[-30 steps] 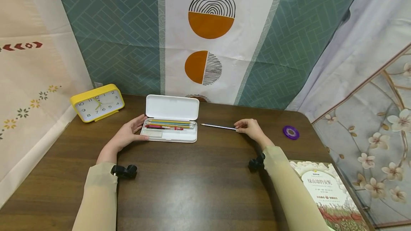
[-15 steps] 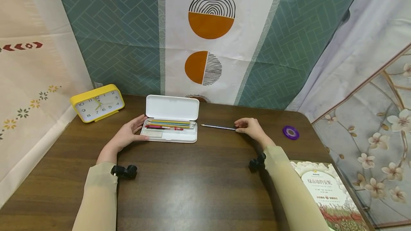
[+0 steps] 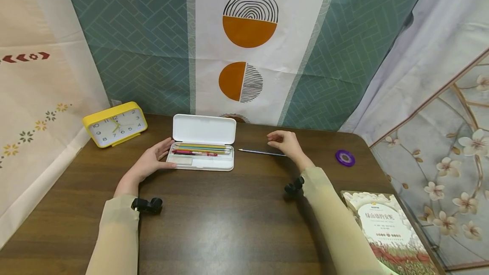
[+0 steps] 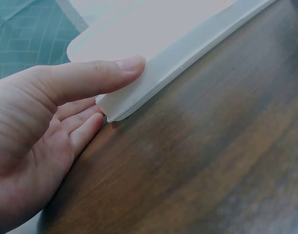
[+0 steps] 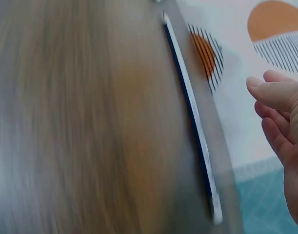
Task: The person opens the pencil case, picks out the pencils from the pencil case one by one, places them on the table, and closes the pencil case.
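Observation:
A white pencil case (image 3: 214,163) lies with its lid raised, several pencils, a red pen (image 3: 192,152) and a white eraser (image 3: 182,161) inside. My left hand (image 3: 154,157) holds its left end: in the left wrist view the thumb (image 4: 114,73) lies over the near corner and the fingers are at the end wall. To the right of the case a blue-and-white pencil (image 3: 259,152) lies on the table, its tip toward the case. Over that pencil's far end is my right hand (image 3: 285,144), empty; the right wrist view shows the whole pencil apart from the fingers (image 5: 273,95).
On the back left stands a yellow alarm clock (image 3: 116,124). A purple ring-shaped roll (image 3: 345,158) rests at the right, and a book (image 3: 386,228) lies by the right front edge. Patterned cloth hangs behind the brown table (image 3: 229,215).
My right hand has let go of the blue-and-white pencil and moved up and slightly left. The pencil stays on the table, and the left hand keeps its place on the case.

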`<state>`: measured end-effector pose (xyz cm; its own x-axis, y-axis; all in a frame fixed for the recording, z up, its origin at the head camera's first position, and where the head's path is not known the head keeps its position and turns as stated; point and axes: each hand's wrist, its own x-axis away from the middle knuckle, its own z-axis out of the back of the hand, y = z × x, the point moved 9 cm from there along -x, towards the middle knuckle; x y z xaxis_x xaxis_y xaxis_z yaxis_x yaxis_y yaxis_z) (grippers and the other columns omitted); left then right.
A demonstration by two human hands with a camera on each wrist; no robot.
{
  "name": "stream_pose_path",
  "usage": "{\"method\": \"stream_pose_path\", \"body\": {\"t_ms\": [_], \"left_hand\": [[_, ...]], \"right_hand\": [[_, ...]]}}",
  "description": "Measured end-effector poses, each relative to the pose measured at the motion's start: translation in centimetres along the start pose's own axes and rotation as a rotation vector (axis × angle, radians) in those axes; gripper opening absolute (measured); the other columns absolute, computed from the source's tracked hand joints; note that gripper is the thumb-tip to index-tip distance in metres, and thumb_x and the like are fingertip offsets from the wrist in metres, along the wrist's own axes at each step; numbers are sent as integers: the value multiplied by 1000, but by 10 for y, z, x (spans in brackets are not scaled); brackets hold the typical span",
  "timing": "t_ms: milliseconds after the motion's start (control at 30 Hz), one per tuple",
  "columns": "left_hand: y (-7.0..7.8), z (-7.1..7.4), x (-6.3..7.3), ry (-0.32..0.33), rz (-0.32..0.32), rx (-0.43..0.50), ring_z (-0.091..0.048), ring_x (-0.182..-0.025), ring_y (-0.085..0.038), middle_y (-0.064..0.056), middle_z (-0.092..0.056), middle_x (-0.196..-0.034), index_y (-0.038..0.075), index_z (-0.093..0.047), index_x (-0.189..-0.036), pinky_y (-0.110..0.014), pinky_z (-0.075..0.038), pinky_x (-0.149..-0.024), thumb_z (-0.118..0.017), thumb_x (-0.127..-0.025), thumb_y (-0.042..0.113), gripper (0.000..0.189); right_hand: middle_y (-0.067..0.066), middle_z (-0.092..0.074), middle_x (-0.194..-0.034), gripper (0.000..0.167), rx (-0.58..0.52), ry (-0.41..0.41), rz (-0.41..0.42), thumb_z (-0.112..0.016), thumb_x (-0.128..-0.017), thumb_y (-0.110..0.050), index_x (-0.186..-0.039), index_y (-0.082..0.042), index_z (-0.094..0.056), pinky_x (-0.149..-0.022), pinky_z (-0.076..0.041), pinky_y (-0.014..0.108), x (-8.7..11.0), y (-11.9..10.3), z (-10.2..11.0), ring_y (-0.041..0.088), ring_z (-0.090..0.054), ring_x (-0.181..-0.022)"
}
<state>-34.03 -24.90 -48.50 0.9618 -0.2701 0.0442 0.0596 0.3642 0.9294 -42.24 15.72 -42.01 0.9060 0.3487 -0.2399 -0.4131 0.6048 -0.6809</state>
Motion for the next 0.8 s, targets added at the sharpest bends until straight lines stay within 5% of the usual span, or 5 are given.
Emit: {"method": "stream_pose_path", "body": {"t_ms": [333, 800], "left_hand": [[-3, -1, -1, 1, 2, -5, -22, -148, -37, -20, -22, -161, 1, -11, -156, -50, -23, -119, -81, -80, 17, 105], [-3, 0, 0, 3, -2, -15, -23, -148, -36, -19, -23, -161, 2, -12, -156, -48, -24, -118, -81, -81, 20, 104]], "right_hand": [[16, -74, -98, 22, -99, 31, 81, -75, -84, -4, -105, 4, -72, -81, -61, 39, -20, -49, -36, 28, -71, -89], [11, -75, -95, 16, -53, 11, 102, -74, -86, -6, -101, -2, -74, -71, -60, 25, -28, -90, -84, 20, -68, -80]]}}
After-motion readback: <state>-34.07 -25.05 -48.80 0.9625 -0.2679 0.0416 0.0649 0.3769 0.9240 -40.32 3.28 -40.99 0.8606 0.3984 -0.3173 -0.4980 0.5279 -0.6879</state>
